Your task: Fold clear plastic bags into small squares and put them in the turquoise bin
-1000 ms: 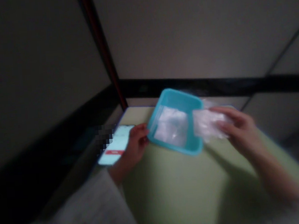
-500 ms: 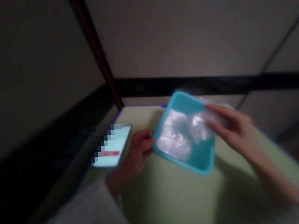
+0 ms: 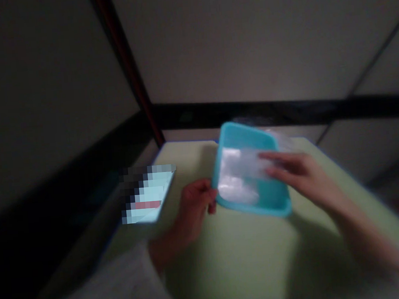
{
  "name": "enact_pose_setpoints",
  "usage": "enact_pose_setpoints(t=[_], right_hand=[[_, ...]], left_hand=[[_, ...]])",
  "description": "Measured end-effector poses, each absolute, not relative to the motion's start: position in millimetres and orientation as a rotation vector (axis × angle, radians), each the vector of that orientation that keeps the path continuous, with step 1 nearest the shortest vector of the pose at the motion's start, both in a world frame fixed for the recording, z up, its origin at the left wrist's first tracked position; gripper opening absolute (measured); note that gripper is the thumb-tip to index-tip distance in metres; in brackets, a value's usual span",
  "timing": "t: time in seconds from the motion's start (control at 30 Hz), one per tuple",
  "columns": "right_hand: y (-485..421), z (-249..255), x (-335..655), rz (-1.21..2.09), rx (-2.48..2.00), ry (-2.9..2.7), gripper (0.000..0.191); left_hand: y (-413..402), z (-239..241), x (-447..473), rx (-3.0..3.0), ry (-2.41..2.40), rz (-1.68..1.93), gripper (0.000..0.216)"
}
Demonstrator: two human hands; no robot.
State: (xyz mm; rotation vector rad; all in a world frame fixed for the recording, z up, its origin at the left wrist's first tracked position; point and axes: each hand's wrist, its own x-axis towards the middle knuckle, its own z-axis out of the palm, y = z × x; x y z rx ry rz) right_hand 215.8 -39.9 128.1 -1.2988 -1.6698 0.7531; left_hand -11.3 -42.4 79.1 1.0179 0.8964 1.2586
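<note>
A turquoise plastic tray (image 3: 274, 199) is held up over the table, tilted toward me. My left hand (image 3: 196, 200) pinches its left rim between thumb and fingers. Shiny clear plastic bags (image 3: 235, 183) lie in the left part of the tray; their contents are too blurred to make out. My right hand (image 3: 298, 169) reaches over the tray's right side, its thumb and fingers closed on another clear plastic bag (image 3: 254, 161) above the tray floor.
The pale green table (image 3: 229, 262) has blue edges. A lit phone-like screen (image 3: 151, 194), partly pixelated, lies at the left edge. More crumpled clear plastic (image 3: 279, 138) shows behind the tray. A wall (image 3: 246, 40) rises behind.
My right hand has moved slightly left with the plastic bag, further over the tray. The tray has turned a little and shifted slightly right with my left hand.
</note>
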Motion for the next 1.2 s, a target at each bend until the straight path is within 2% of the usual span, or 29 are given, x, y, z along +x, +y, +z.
enact_pose_setpoints(t=[0.2, 0.53, 0.73, 1.0, 1.2], right_hand=[[-45.4, 129.1, 208.3, 1.186, -1.119, -1.345, 0.060], [-52.6, 139.9, 188.7, 1.411, -0.982, -1.063, 0.050], [-48.9, 134.7, 168.6, 1.440, -1.094, -1.081, 0.053], [-42.9, 129.6, 171.4, 1.472, -1.137, -1.094, 0.064], [-34.5, 128.8, 180.1, 1.315, -1.340, -1.375, 0.068]], left_hand=[[-57.0, 59.5, -0.2, 1.084, 0.777, 1.191, 0.015], [-76.3, 48.7, 9.8, 1.052, 0.755, 1.077, 0.018], [-85.9, 50.4, 13.6, 1.005, 0.768, 0.991, 0.026], [-86.3, 53.5, 13.3, 1.024, 0.791, 0.989, 0.026], [-86.5, 57.8, 14.3, 1.024, 0.801, 0.979, 0.021]])
